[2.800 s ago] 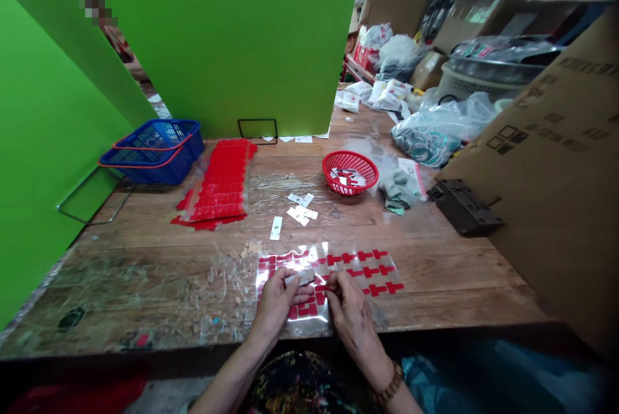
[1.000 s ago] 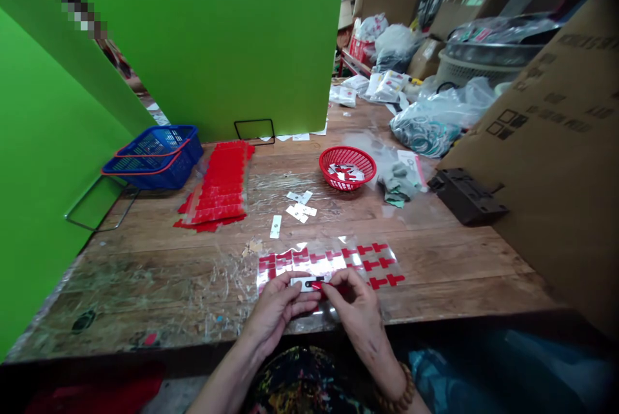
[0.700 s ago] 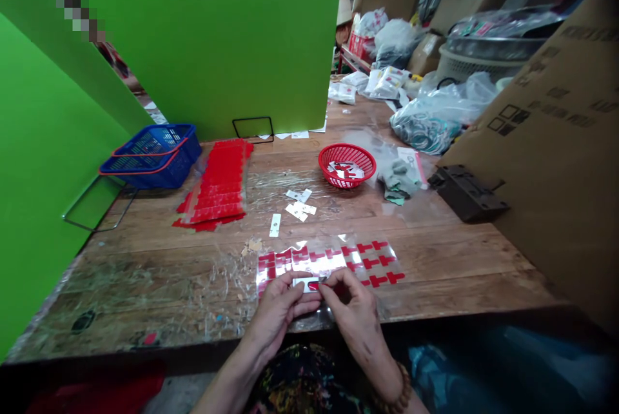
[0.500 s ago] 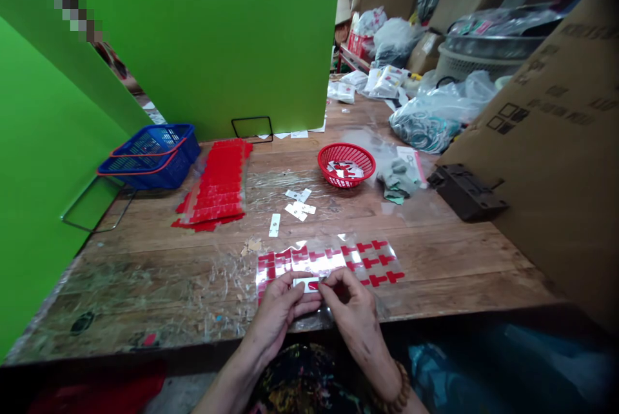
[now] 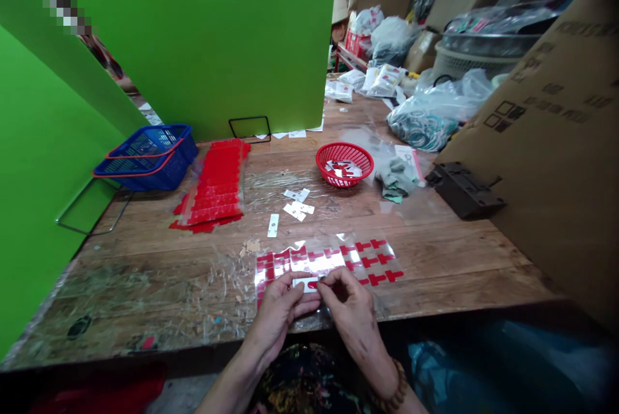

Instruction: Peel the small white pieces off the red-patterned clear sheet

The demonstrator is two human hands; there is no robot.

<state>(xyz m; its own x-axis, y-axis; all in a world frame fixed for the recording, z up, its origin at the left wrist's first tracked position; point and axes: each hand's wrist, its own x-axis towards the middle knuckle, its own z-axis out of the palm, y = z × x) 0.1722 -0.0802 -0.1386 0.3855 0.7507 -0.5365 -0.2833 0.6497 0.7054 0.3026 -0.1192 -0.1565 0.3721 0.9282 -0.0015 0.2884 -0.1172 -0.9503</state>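
Between my hands is a small white card [image 5: 300, 283] with a red sticker [image 5: 312, 285] at its right end. My left hand [image 5: 283, 301] is closed on the card, thumb on top and fingers beneath. The thumb and forefinger of my right hand [image 5: 349, 301] pinch the red sticker at the card's right edge. Below them on the wooden table lies a clear sheet [image 5: 367, 262] with rows of red T-shaped stickers, its middle glaring with light and partly hidden by my hands. Several loose white cards [image 5: 298, 209] lie just beyond it.
A red basket [image 5: 344, 164] holds white and red pieces. Left of it are a stack of red sticker sheets [image 5: 216, 182] and a blue basket [image 5: 149, 159]. A grey-green cloth [image 5: 397, 178], a dark metal block [image 5: 464, 190] and a cardboard wall [image 5: 541, 137] stand right. Green panels [image 5: 217, 40] rise behind.
The view has shifted slightly. My hands stay at almost the same place, holding the card and the red sticker as before.
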